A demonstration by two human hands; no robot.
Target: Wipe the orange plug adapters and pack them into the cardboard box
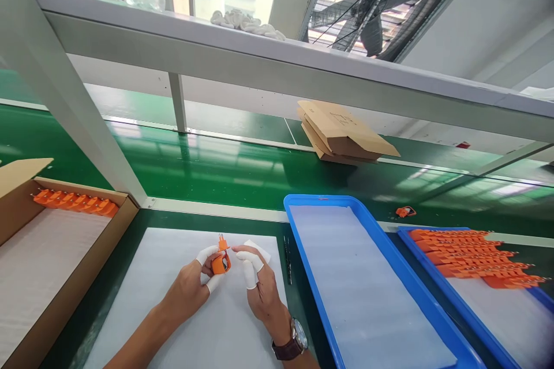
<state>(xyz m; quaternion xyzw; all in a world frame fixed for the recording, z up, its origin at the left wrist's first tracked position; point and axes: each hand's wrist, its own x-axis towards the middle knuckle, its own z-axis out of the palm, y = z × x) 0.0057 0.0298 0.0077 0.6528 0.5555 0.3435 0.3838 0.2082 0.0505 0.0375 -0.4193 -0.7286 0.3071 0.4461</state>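
Note:
Between the thumb and forefinger of my left hand (190, 285) is a small orange plastic plug housing (221, 263), with a ring-shaped body and thin metal pins pointing up. White finger cots cover those two fingertips. My right hand (264, 294), with white cots on thumb and forefinger, is just right of the housing. One bare fingertip reaches toward its upper part; whether it touches is unclear. No object shows in my right fingers. A folded white wipe (261, 249) shows behind that hand, partly hidden. Both hands are over a white work sheet (142, 288).
An open cardboard box (93, 262) on the left holds a row of orange parts (78, 202). Right are a paper-lined blue tray (318, 311) and another with orange parts (471, 256). Dark tweezers (288, 259) lie beside the sheet. Cardboard (346, 132) rests behind, under a shelf (259, 57).

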